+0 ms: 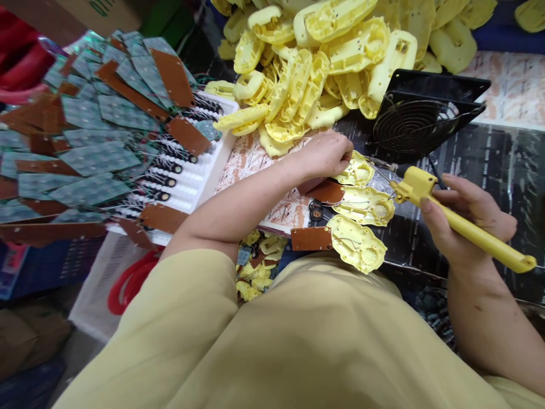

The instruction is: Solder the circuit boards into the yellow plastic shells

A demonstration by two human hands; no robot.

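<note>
**Soldering Yellow Toy Shells, One by One**

Closest to the camera is the person's pale yellow shirt (pixel 298 341); just past it, at the table's near edge, lie three flat yellow plastic shells with round speaker grilles (pixel 357 243), each joined by thin wires to a brown rectangular circuit board (pixel 311 238). The right hand (pixel 464 224) has its fingers wrapped tight around a yellow-handled soldering iron (pixel 460 224); its metal tip points left toward the farthest of the three shells (pixel 357 170). The left hand (pixel 326 153) rests on that same shell, fingers curled down and pinching at something too small to see; so this shell looks like the one being worked on now, and I judge the work is far from finished. To the left a white tray (pixel 204 170) holds a big heap of brown and green circuit boards (pixel 93 125); farther back sits a black wire-grille fan (pixel 413 122); behind it a huge pile of empty yellow plastic shells (pixel 323 51) waits. Small writing repeats on the dark shiny table cover (pixel 489 165), but it is too blurry to read.
</note>
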